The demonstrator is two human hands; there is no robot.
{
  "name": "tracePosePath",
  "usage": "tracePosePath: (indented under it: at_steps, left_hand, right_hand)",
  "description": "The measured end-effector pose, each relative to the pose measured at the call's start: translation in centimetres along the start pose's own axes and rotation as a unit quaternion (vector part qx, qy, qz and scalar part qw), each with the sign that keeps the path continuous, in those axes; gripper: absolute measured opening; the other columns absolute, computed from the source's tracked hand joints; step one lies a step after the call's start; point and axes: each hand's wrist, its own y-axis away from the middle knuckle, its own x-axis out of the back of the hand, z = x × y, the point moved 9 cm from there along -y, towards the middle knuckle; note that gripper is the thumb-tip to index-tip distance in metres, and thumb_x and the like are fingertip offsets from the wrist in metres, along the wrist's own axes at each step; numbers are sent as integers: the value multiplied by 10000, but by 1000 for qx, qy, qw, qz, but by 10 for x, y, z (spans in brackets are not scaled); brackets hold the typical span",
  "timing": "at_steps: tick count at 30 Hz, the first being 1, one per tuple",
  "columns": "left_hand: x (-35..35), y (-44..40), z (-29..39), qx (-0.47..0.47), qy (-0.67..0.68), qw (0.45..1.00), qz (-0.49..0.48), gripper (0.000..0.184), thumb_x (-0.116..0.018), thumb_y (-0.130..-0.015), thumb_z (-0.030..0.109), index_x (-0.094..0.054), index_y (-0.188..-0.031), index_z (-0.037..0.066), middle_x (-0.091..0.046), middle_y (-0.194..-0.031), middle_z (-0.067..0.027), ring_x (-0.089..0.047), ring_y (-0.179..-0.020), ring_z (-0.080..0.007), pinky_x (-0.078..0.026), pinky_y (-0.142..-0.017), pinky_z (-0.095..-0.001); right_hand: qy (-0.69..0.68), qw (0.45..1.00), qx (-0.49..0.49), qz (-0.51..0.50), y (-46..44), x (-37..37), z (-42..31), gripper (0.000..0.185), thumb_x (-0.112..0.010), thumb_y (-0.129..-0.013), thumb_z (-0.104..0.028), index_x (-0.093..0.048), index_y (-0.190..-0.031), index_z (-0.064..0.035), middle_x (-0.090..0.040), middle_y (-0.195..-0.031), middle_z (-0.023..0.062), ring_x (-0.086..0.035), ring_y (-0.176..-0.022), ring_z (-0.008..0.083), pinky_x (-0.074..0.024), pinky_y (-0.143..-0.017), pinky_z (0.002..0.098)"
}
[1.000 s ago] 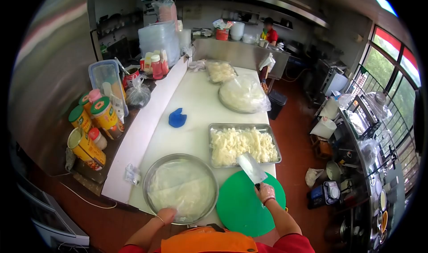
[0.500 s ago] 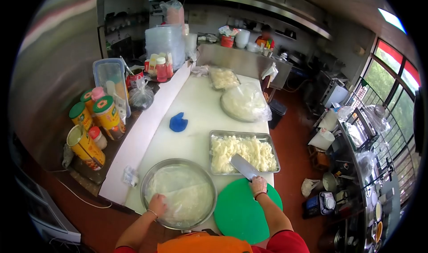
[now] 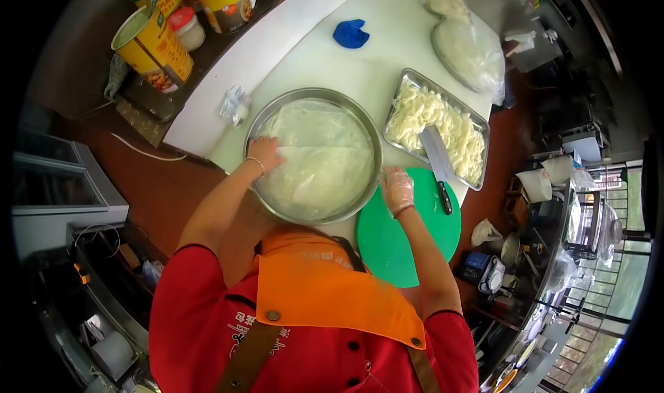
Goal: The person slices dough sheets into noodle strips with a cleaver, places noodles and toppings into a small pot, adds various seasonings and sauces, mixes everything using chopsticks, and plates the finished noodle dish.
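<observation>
A wide round metal pan (image 3: pixel 378 140) holds pale contents under clear plastic film (image 3: pixel 318 175). My left hand (image 3: pixel 266 155), bare with a bracelet at the wrist, reaches over the pan's left rim and lies on the film, fingers stretched. My right hand (image 3: pixel 397 191), in a clear plastic glove, is at the pan's right rim above a green round cutting board (image 3: pixel 387 244). Its fingers look bent; what they hold, if anything, is hidden. A cleaver (image 3: pixel 437 156) rests with its blade on pale shredded food (image 3: pixel 422 113) in a metal tray (image 3: pixel 472 178) and its dark handle over the board.
A blue cloth-like item (image 3: pixel 351 34) and a small clear plastic packet (image 3: pixel 234 105) lie on the white worktop (image 3: pixel 304 61). A plastic-covered round pan (image 3: pixel 470 54) stands farther back. Yellow tins (image 3: pixel 153 50) stand on the left ledge. A crowded shelf (image 3: pixel 532 282) is at the right.
My right hand has let go of the cleaver, which now lies across tray and board, and has moved left to the pan's rim. The view has tilted down and turned.
</observation>
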Motion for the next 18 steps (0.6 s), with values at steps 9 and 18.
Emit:
tracePosePath:
  at_steps: [9,18]
  left_hand:
    - [-3,30,3,-56,-18,998,-28,197,-646,-797,225,-634,-950,103,-661,-955,-110,-609,-983,-291,-423,-884,-464]
    - [25,66,14,-90,145,985,23,157,-621,-854,214,-619,-887,61,-644,-910,-164,-611,-863,-351,-483,-777,-432]
  right_hand:
    - [91,992,80,-48,-95,-59,-80,219,-561,-826,-150,-612,-1020,-64,-658,-1056,165,-623,-1027,332,-485,-885,444]
    - [237,949,57,-198,-98,-95,-50,248,-504,-921,-203,-704,-1025,-98,-667,-1102,119,-643,-1043,253,-536,-819,391]
